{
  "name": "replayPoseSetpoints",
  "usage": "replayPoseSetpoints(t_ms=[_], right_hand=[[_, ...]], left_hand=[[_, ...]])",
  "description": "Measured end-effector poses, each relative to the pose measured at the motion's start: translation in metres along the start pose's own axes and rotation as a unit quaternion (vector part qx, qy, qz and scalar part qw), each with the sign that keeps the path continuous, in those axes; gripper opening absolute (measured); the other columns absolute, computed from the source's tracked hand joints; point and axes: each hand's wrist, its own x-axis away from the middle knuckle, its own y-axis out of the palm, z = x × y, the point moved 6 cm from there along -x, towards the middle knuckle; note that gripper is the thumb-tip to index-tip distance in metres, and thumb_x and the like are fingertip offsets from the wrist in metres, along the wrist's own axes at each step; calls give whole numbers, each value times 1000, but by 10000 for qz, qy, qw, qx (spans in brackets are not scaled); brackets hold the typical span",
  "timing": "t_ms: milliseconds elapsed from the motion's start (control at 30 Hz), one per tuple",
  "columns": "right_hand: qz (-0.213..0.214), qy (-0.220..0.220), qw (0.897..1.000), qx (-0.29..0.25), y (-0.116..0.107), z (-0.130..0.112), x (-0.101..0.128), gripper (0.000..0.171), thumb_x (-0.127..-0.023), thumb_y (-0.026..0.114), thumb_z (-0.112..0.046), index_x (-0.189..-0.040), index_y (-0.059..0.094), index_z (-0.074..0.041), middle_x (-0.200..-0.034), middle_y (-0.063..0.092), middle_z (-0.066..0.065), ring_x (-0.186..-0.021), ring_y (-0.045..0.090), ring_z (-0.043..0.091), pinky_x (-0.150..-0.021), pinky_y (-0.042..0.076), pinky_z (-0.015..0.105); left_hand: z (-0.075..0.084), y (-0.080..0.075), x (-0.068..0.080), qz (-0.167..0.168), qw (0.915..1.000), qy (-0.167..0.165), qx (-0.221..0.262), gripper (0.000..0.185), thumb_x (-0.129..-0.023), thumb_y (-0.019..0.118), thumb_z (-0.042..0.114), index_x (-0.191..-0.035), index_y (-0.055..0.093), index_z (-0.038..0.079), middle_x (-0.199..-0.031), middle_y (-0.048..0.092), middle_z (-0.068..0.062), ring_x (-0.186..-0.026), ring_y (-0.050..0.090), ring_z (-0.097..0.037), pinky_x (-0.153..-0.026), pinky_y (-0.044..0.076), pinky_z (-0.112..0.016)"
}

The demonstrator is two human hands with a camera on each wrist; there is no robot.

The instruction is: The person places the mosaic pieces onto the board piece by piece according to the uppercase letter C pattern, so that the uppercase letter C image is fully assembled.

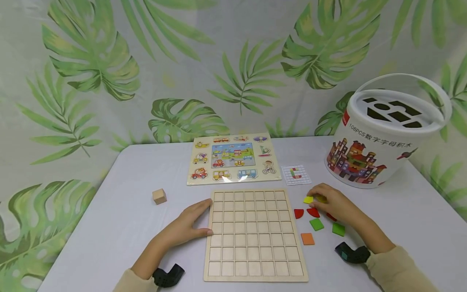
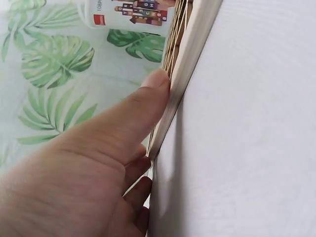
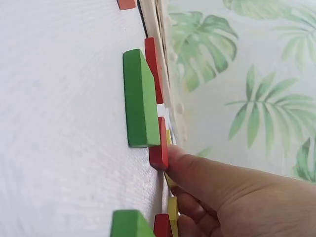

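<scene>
A pale wooden grid board lies flat, its squares bare. Along its left edge rests my left hand, thumb and fingers spread and touching the side; the left wrist view shows the thumb against the board's edge. My right hand pinches a yellow block between thumb and fingertips. Another yellow block shows partly under that hand. Close by are red quarter-round blocks, one partly hidden by the hand, two green square blocks and an orange square block.
A card with a coloured grid pattern lies behind the blocks. Beyond the board is a vehicle picture puzzle. A white handled bucket with a slotted lid stands at the back right. At the left sits a small wooden cube.
</scene>
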Motion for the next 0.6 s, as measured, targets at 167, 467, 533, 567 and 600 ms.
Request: replayPoseSetpoints(t_ms=[167, 467, 533, 567, 600], right_hand=[[-20, 112, 9999, -6, -1, -3, -2, 30, -74, 59, -32, -99, 54, -16, -104, 48, 2, -93, 43, 19, -81, 37, 41], [99, -506, 9985, -194, -9, -49, -14, 30, -76, 58, -28, -103, 55, -14, -98, 51, -4, -90, 47, 16, -76, 41, 36], [104, -755, 9968, -250, -7, -66, -20, 30, -76, 58, -26, -104, 55, -13, -99, 51, -4, -91, 47, 17, -76, 40, 37], [95, -869, 9958, -278, -6, -74, -23, 30, -76, 58, -26, -104, 55, -14, -99, 51, -5, -90, 47, 17, -76, 40, 37], [88, -1003, 9944, -320, -4, -82, -26, 30, -76, 58, -25, -104, 55, -14, -99, 51, -5, -90, 47, 18, -76, 40, 37]], left_hand=[[-2, 2, 0, -34, 9999, 125, 51, 77, -68, 57, 49, -130, 27, 15, -134, 22, 3, -120, 18, -18, -94, 18, -39], [-4, 2, 0, -8, 9999, 97, 38, 78, -67, 57, 51, -130, 28, 15, -134, 22, 4, -120, 18, -16, -94, 17, -39], [-4, 2, 0, 7, 9999, 98, 32, 78, -67, 57, 51, -130, 28, 15, -134, 22, 4, -120, 18, -16, -94, 18, -39], [-5, 2, 0, 18, 9999, 100, 29, 78, -67, 57, 51, -130, 28, 15, -134, 22, 4, -120, 19, -16, -94, 18, -39], [-5, 2, 0, 25, 9999, 97, 26, 78, -67, 57, 51, -130, 28, 16, -134, 22, 4, -120, 19, -16, -94, 18, -39]])
